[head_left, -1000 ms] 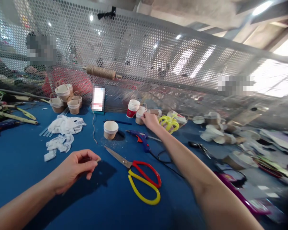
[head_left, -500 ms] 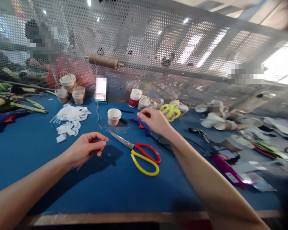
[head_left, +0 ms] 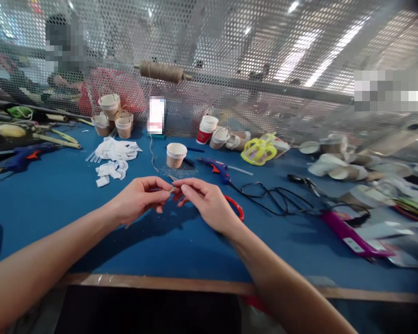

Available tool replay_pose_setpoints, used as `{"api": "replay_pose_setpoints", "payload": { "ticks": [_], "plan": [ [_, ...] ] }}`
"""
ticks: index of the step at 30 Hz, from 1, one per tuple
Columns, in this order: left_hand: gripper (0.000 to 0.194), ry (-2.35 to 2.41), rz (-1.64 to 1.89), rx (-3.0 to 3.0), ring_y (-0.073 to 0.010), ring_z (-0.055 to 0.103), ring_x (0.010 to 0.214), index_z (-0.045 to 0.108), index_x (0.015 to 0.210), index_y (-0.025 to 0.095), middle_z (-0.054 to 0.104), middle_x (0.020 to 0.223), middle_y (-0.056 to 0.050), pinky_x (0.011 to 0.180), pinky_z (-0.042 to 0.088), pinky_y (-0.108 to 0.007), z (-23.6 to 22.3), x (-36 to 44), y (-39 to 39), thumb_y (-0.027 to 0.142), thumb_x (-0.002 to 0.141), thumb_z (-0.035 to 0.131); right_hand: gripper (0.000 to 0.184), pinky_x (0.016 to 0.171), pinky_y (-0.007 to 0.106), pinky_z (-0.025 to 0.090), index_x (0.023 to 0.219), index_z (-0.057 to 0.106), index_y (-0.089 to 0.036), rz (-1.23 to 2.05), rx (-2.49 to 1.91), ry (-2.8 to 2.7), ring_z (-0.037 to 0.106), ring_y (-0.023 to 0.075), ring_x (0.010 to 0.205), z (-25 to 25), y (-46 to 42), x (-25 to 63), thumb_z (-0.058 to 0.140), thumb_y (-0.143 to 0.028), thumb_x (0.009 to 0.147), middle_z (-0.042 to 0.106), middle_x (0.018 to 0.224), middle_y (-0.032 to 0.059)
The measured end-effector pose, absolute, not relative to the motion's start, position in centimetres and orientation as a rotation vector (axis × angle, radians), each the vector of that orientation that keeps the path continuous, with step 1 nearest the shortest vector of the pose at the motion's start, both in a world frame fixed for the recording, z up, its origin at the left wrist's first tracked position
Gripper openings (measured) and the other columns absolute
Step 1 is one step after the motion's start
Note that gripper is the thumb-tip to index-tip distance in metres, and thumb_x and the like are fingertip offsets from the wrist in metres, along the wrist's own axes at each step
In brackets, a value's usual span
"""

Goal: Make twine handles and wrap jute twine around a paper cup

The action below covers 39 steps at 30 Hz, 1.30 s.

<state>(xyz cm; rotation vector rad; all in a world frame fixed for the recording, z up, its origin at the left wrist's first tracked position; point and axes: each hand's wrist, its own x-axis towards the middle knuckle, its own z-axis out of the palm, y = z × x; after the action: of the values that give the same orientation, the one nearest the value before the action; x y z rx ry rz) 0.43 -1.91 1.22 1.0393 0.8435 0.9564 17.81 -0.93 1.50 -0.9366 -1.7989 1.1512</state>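
Strand [head_left: 172, 189] is pinched in my left fingers [head_left: 161, 196], inside tabletop's front edge [head_left: 153, 281]; right fingers [head_left: 191, 192] nearly closed, grip unclear.

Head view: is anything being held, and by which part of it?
The left hand pinches a thin tan strand near one end; whether the right hand also grips it cannot be told.

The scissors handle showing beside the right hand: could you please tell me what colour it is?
The scissors handle is red there, seen in the head view.
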Motion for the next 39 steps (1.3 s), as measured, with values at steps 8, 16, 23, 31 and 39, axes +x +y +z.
{"api": "replay_pose_setpoints", "payload": {
  "ticks": [8, 16, 23, 31, 39],
  "plan": [
    [0.008, 0.891, 0.886, 1.161, -0.0063, 0.047, 0.046, 0.062, 0.069, 0.014, 0.057, 0.058, 0.003, 0.046, 0.038, -0.021, 1.1, 0.6, -2.2, 0.021, 0.067, 0.066, 0.021, 0.061, 0.028, 0.052, 0.094, 0.066, -0.020, 1.208, -0.927, -1.799, 0.060, 0.0106, 0.061, 1.2, -1.4, 18.1, 0.050, -0.026, 0.082, 0.065, 0.076, 0.0016],
    [0.007, 0.920, 0.848, 1.170, -0.0065, 0.045, 0.045, 0.063, 0.066, 0.014, 0.054, 0.053, 0.003, 0.043, 0.035, -0.021, 1.2, 0.6, -2.4, 0.021, 0.066, 0.066, 0.017, 0.058, 0.025, 0.050, 0.086, 0.066, -0.022, 1.141, -0.876, -1.858, 0.058, 0.0080, 0.058, 1.3, -1.6, 18.2, 0.050, -0.021, 0.081, 0.061, 0.083, 0.0004],
    [0.008, 0.918, 0.809, 1.164, -0.0061, 0.045, 0.044, 0.063, 0.068, 0.013, 0.053, 0.054, 0.003, 0.041, 0.034, -0.020, 1.0, 0.6, -2.3, 0.021, 0.067, 0.066, 0.016, 0.057, 0.025, 0.050, 0.080, 0.065, -0.020, 1.227, -0.866, -1.862, 0.058, 0.0078, 0.058, 1.7, -1.5, 18.2, 0.049, -0.022, 0.081, 0.059, 0.084, 0.0004],
    [0.009, 1.018, 0.821, 1.503, -0.0063, 0.045, 0.046, 0.060, 0.077, 0.013, 0.055, 0.059, 0.002, 0.044, 0.037, -0.019, 0.8, 0.5, -2.4, 0.021, 0.074, 0.058, 0.022, 0.052, 0.022, 0.048, 0.075, 0.060, -0.015, 1.414, -1.030, -1.680, 0.057, 0.0096, 0.061, 1.3, -1.1, 17.9, 0.047, -0.031, 0.084, 0.060, 0.069, 0.0012],
    [0.017, 1.009, 1.129, 2.467, -0.0104, 0.055, 0.069, 0.064, 0.086, 0.014, 0.059, 0.077, -0.004, 0.064, 0.044, -0.021, -0.2, 0.6, -2.9, 0.009, 0.083, 0.047, 0.027, 0.060, 0.025, 0.045, 0.073, 0.058, -0.014, 1.154, -1.137, -1.893, 0.053, 0.0105, 0.063, 1.3, -1.2, 18.3, 0.048, -0.037, 0.083, 0.061, 0.073, 0.0030]
  ]
}}
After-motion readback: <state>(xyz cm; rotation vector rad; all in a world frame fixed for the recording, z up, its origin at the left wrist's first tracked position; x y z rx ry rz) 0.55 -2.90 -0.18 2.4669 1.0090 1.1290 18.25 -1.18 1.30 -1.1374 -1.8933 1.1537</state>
